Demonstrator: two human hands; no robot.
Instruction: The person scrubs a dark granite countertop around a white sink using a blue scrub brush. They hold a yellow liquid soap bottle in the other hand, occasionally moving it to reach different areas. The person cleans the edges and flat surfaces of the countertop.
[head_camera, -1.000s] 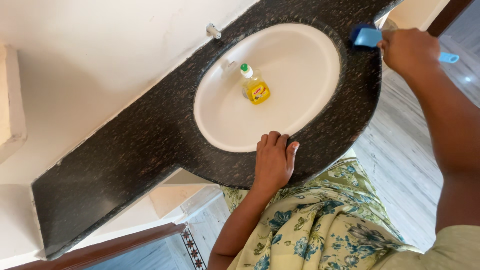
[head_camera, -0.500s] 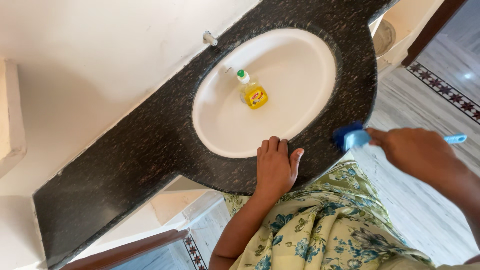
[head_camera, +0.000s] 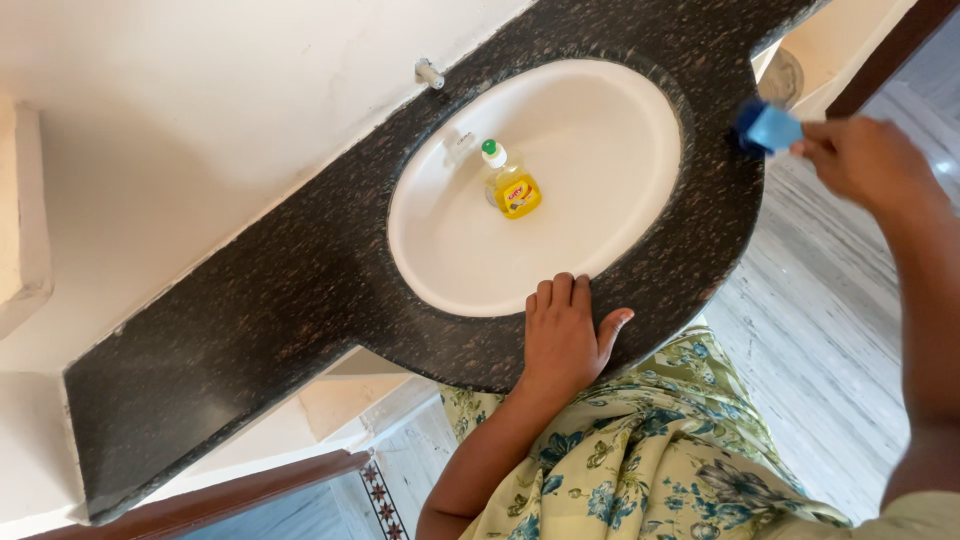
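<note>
basin (head_camera: 600, 150): open | obstacle: yellow bottle (head_camera: 514, 186) at centre

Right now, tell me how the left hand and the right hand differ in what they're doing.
The left hand lies flat and open on the dark counter at the near rim of the sink; the right hand is closed around a blue brush. The left holds nothing; the right presses the brush head on the counter's right edge. Both are bare.
</note>
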